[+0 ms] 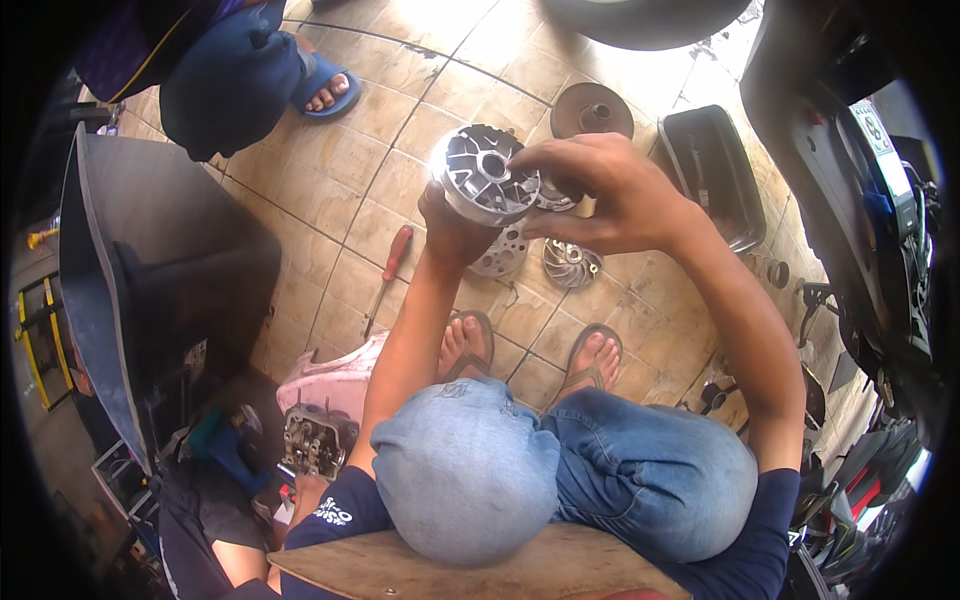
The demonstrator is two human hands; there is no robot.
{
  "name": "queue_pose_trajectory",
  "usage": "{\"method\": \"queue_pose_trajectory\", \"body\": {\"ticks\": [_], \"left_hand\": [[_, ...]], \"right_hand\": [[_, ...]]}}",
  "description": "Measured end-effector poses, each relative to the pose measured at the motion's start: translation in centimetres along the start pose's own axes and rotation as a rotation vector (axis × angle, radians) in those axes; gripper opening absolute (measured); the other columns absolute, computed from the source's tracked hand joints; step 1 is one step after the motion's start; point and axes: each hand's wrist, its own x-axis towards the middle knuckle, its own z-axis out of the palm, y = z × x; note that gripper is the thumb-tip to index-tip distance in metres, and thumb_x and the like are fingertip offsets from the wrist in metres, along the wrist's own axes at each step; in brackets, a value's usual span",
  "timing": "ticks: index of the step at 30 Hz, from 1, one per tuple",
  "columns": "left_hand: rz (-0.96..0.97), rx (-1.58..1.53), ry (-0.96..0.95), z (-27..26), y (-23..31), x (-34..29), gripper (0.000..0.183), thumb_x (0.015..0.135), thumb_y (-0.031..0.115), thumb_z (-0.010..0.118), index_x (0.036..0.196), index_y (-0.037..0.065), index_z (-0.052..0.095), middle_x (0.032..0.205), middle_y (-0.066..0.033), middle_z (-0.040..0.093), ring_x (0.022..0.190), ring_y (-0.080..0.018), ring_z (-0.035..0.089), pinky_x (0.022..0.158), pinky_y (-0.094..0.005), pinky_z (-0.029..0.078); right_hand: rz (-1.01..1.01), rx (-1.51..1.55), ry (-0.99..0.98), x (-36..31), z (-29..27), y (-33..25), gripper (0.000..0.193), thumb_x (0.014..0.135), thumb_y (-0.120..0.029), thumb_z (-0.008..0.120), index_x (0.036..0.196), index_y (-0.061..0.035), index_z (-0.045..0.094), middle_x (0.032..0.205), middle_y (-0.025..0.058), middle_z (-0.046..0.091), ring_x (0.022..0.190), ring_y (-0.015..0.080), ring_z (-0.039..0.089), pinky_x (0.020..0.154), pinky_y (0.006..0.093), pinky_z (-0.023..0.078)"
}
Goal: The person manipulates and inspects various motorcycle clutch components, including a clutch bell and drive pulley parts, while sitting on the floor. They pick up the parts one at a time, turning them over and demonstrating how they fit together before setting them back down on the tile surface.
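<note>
A round silver variator housing (489, 176), its ribbed inner face turned up, is held above the tiled floor. My left hand (455, 222) closes around its lower left side, with several fingers hidden beneath it. My right hand (612, 192) curves in from the right, its index fingertip at the ribs near the hub and its thumb by the lower right rim. Whether a small part sits between those fingers is not visible. On the floor below lie a holed metal plate (500, 254), a finned pulley face (571, 266) and a brownish disc with a raised hub (592, 112).
A red-handled screwdriver (397, 252) lies left of my arm. A black tray (712, 180) stands right, near a motorcycle (835, 150). At left are a large dark panel (180, 240), a pink panel (335, 378) and a cylinder head (318, 440) beside another person's hand. Another person's sandalled foot (328, 92) is upper left.
</note>
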Motion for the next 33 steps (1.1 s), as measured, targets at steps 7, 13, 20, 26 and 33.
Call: {"method": "queue_pose_trajectory", "body": {"ticks": [7,13,20,26,33], "left_hand": [[-0.174,-0.097,-0.16,0.4,1.6,0.5,0.046,0.09,0.014,0.075,0.128,-0.003,0.054,0.108,-0.0197,0.073,0.096,-0.0293,0.074,0.079,-0.0382,0.063],[-0.473,-0.96,-0.16,-0.2,0.4,0.5,0.1,0.088,0.085,0.036,0.14,0.002,0.051,0.126,-0.0252,0.064,0.11,-0.0446,0.066,0.094,-0.0558,0.055],[-0.525,-0.96,-0.169,-1.0,-0.7,0.4,0.104,0.083,0.094,0.033,0.14,0.009,0.054,0.128,-0.0183,0.065,0.111,-0.0392,0.066,0.087,-0.0549,0.056],[-0.55,-0.994,-0.287,-1.6,-1.0,0.6,0.094,0.091,0.086,0.03,0.14,0.008,0.05,0.127,-0.0155,0.065,0.113,-0.0343,0.068,0.088,-0.0528,0.06],[-0.553,-0.945,-0.256,-1.7,-0.9,-0.2,0.095,0.093,0.085,0.028,0.143,0.007,0.048,0.133,-0.0151,0.063,0.119,-0.0325,0.065,0.099,-0.0491,0.055]], "right_hand": [[0.015,0.023,0.121,-1.9,0.5,1.2,0.056,0.079,-0.024,0.085,0.13,-0.0133,0.064,0.095,0.0098,0.071,0.085,0.028,0.07,0.075,0.0414,0.054],[0.053,-0.003,0.091,-2.3,1.3,2.5,0.054,0.079,-0.024,0.086,0.128,-0.0119,0.065,0.094,0.0101,0.072,0.084,0.0288,0.07,0.074,0.041,0.054],[-0.091,-0.175,0.03,-2.6,1.4,3.2,0.053,0.081,-0.029,0.084,0.13,-0.0163,0.067,0.087,0.0086,0.07,0.08,0.0281,0.068,0.072,0.0406,0.052],[-0.269,-0.409,-0.149,-1.8,1.3,3.4,0.052,0.081,-0.037,0.083,0.128,-0.0199,0.069,0.077,0.0037,0.065,0.073,0.0238,0.066,0.068,0.0383,0.05],[-0.53,-0.456,0.107,-1.7,3.3,4.5,0.027,0.083,-0.027,0.08,0.106,-0.0152,0.074,0.067,-0.0027,0.057,0.059,0.0174,0.058,0.057,0.0339,0.048]]}}
